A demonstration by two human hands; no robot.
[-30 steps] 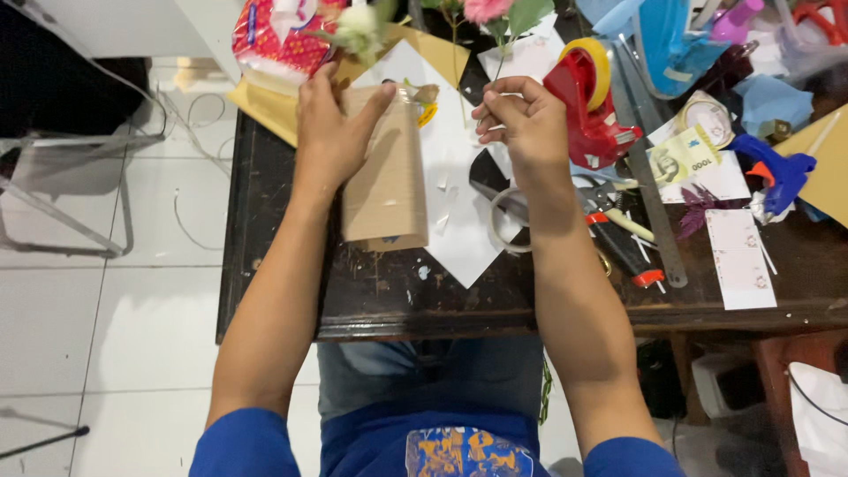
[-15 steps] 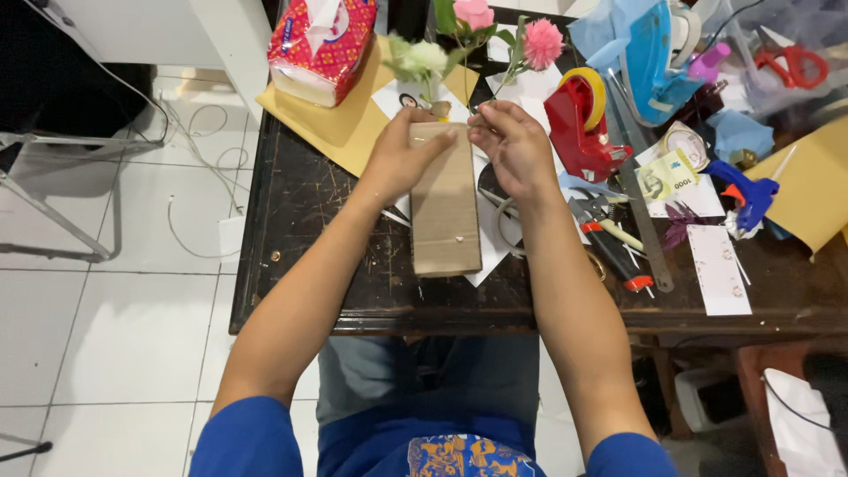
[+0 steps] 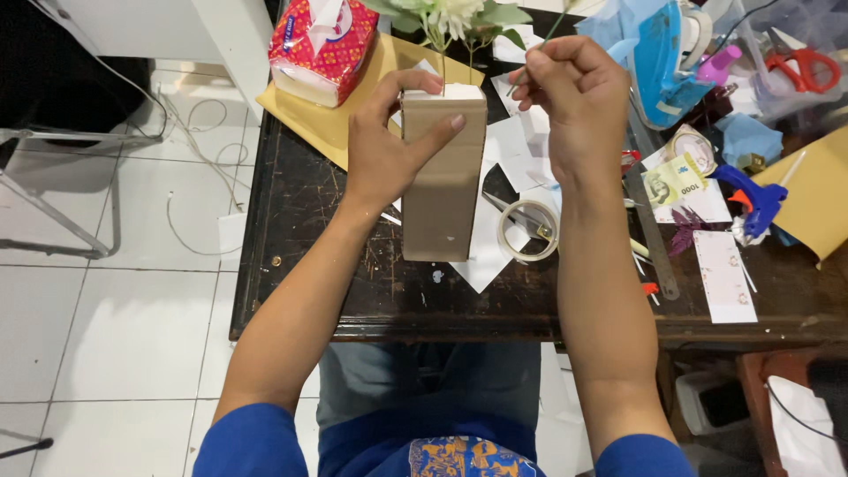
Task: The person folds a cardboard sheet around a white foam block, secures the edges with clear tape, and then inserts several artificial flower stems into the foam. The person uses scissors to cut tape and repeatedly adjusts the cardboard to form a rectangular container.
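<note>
Floor point(image 3: 106, 353): white square tiles w/ grey grout, evenly lit, no hard shadows. Dark wooden bench point(image 3: 309, 230), top scratched & speckled w/ pale spots, front edge worn. Left of bench: metal chair frame point(image 3: 62, 203), chrome tubing, dark seat area behind it at top left. White cables point(image 3: 190, 159) trail loose across tiles betw. chair & bench. White cabinet or panel point(image 3: 168, 26) stands at top, just beside bench corner. Bottom right, under bench: reddish-brown wooden leg point(image 3: 760, 397) & some white stuff, too dim to tell.
</note>
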